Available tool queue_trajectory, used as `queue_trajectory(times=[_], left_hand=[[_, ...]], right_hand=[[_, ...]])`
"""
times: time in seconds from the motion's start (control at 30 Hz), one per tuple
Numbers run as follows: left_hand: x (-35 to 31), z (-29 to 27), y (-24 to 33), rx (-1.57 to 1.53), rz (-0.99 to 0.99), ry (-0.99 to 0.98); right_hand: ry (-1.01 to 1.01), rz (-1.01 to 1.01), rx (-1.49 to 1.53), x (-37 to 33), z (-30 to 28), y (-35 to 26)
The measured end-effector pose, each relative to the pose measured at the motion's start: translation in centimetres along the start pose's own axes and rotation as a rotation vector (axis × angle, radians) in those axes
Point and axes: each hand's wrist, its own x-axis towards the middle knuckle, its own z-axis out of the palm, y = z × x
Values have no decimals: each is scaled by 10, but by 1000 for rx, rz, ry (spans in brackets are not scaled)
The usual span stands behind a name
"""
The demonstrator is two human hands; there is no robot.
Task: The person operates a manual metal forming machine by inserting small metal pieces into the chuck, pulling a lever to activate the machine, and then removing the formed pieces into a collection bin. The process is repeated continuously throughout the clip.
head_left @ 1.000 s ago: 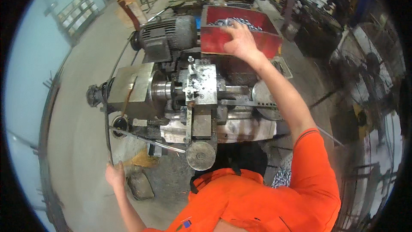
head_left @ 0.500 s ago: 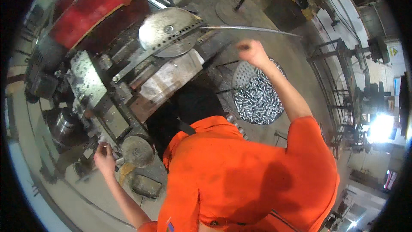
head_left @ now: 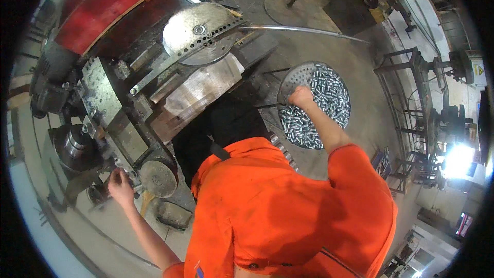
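Basically two bare hands, at the ends of two orange sleeves (head_left: 355, 162). Right hand (head_left: 301, 96) over one round perforated tray (head_left: 296, 77), at the left edge of a heap of short metal cylinders (head_left: 332, 90), fingers curled under and mostly hidden; cannot tell whether clenched or grasping a piece. Cylinders spread over most of that tray, too many to count, with bare holes showing at the far left. Left hand (head_left: 121, 188) with fingers bent, close beside one machine (head_left: 103, 90) on the left; cannot tell whether gripping or released. On that machine, one large disc (head_left: 180, 28) on the far side, one smaller disc (head_left: 157, 179) on the near side, one perforated bar (head_left: 149, 80) slanting between. At far left, one red bin (head_left: 110, 15). Underneath, grey, stained floor (head_left: 360, 72). To the right, dark metal frames (head_left: 414, 90) and one glaring light (head_left: 459, 160).
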Motion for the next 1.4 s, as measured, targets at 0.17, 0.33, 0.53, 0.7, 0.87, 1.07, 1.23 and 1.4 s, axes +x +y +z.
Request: queue_trajectory(times=[0.17, 0.33, 0.53, 0.7, 0.87, 1.07, 1.23, 1.4], left_hand=[[-4, 1, -18, -96, 7, -3], [-15, -30, 26, -327, -185, -148], [-22, -57, 110, -399, 140, 56], [-31, -44, 174, -434, 401, -39], [-36, -36, 162, -634, 318, 93], [-31, -25, 137, -828, 161, 102], [-27, -40, 132, -794, 77, 19], [-31, -59, 111, -852, 96, -168]], right_hand=[[-29, -90, 81, -2, -9, -1], [82, -447, -34, 18, -22, 19], [165, -910, 1124, -73, -198, -143], [130, -1621, 884, -155, -264, -280], [38, -1687, 801, -199, -280, -323], [85, -1834, 600, -196, -283, -350], [-12, -1824, 507, -195, -295, -372], [-10, -1811, 477, -178, -298, -400]])
